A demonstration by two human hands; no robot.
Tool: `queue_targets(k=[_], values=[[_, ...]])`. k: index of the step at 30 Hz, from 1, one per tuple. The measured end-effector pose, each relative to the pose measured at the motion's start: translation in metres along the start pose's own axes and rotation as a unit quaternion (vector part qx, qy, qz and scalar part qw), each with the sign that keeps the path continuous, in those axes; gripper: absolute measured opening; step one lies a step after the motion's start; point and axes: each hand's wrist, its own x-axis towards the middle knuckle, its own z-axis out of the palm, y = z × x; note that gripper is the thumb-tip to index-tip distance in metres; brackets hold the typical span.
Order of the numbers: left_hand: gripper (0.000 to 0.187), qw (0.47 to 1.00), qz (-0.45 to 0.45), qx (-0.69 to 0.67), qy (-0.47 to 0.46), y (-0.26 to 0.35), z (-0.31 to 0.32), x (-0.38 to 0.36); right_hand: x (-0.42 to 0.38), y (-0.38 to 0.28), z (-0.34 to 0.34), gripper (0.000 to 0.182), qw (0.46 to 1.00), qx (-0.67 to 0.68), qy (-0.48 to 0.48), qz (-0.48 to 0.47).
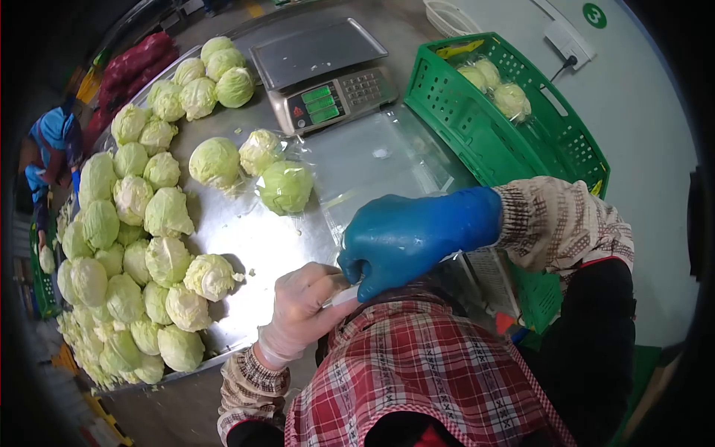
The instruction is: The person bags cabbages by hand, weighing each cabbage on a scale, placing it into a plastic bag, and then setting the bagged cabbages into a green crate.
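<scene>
My left hand (305,307), in a thin clear glove, is closed with its fingers bent, close to the plaid apron. My right hand (406,240), in a thick blue glove, curls closed against it. A small whitish piece (342,296) shows where the fingers meet; I cannot make out what it is. Just beyond the hands, clear plastic bags (372,167) lie flat on the metal table (242,242). Left of them sit a green cabbage (287,188) and a paler cabbage (261,153), both with clear film around them. Beside these is a cabbage (214,162) that looks unwrapped.
Many cabbages (123,298) are heaped along the table's left side. A digital scale (342,97) stands at the back. At right is a green crate (477,145) holding several wrapped cabbages (510,100). Another person (53,145) works at far left, near red sacks (138,65).
</scene>
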Motion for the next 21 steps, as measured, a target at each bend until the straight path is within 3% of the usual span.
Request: queue_targets(k=[4,8,10,11,12,14,16,17,21], values=[[0.019,1.0,-0.022,-0.009,0.007,-0.002,0.001,-0.004,0.01,0.001,0.005,0.025,0.999,-0.027,-0.04,0.001],[0.015,0.998,-0.047,-0.046,-0.012,0.0,0.005,-0.002,-0.001,0.007,0.025,0.019,0.998,-0.044,0.045,-0.006],[0.013,0.996,-0.055,-0.076,-0.008,-0.001,0.008,0.001,-0.012,0.005,0.039,0.02,0.97,-0.176,0.159,-0.06],[0.011,0.993,-0.082,-0.08,-0.007,-0.003,0.01,0.002,-0.019,0.002,0.044,0.021,0.956,-0.164,0.223,-0.1],[0.009,0.99,-0.109,-0.083,-0.007,-0.005,0.01,0.004,-0.028,-0.001,0.04,0.021,0.956,-0.165,0.224,-0.096],[0.007,0.987,-0.13,-0.089,-0.026,-0.005,0.001,0.008,-0.054,-0.019,0.019,0.017,0.967,-0.042,0.193,-0.16],[0.008,0.983,-0.091,-0.157,-0.006,-0.004,0.001,0.009,-0.102,-0.04,-0.016,0.012,0.938,0.138,0.313,-0.064],[0.009,0.984,-0.1,-0.148,-0.027,-0.002,-0.002,0.012,-0.112,-0.046,-0.018,0.019,0.917,0.06,0.393,0.009],[0.013,0.991,-0.045,-0.126,-0.025,-0.006,0.001,0.014,-0.042,-0.002,0.008,0.014,0.953,0.035,0.301,0.002]])
